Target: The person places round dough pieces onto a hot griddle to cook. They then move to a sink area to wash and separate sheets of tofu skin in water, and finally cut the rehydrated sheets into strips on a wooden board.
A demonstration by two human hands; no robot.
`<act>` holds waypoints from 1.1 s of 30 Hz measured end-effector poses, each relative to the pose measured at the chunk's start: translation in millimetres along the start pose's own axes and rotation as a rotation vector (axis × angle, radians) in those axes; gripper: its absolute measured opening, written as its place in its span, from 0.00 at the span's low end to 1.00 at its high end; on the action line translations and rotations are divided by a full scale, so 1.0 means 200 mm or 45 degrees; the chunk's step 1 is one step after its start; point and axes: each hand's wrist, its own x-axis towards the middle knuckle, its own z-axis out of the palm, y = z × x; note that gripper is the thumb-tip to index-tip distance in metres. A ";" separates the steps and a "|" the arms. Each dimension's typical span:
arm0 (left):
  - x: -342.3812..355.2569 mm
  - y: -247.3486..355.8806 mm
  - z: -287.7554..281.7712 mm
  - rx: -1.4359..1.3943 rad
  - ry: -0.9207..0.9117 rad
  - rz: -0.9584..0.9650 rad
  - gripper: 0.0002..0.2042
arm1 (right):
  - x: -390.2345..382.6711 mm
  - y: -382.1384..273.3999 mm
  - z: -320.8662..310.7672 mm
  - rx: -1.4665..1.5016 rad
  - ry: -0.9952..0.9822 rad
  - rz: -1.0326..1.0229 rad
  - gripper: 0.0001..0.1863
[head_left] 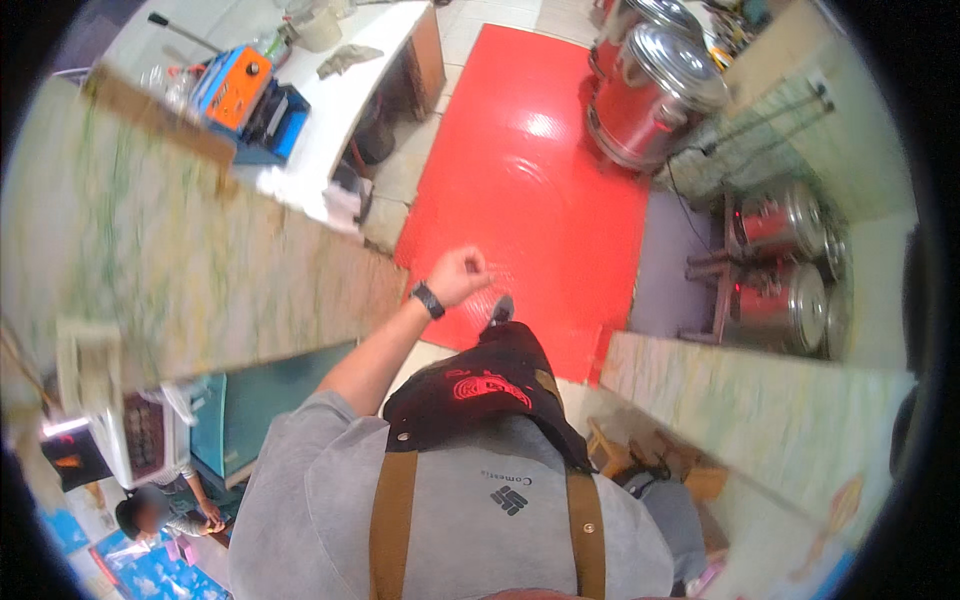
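Observation:
My left hand reaches forward over the red floor mat, with a dark watch on its wrist. Its fingers are loosely curled, thumb and fingertips apart, and I make out nothing held in it. No object touches it. My right hand does not show. Below me hang a black apron with red print and brown straps, over a grey shirt. The tip of one shoe shows on the mat.
Marbled counters flank me left and right. A blue-and-orange machine with a lever stands on a white table. Large steel drums stand right, smaller ones on a rack. Another person is at lower left.

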 end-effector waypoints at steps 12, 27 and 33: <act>1.56 0.44 -0.58 -0.801 -0.227 -0.156 0.18 | -0.78 -3.77 -2.47 -0.161 -0.813 -1.631 0.24; 5.03 1.35 -0.85 0.022 -1.230 -0.210 0.18 | -0.10 -5.03 -4.78 0.969 -0.589 -1.519 0.20; 6.19 1.80 -1.16 -0.351 -0.847 -0.427 0.14 | 0.31 -5.90 -5.80 0.643 -0.526 -1.712 0.17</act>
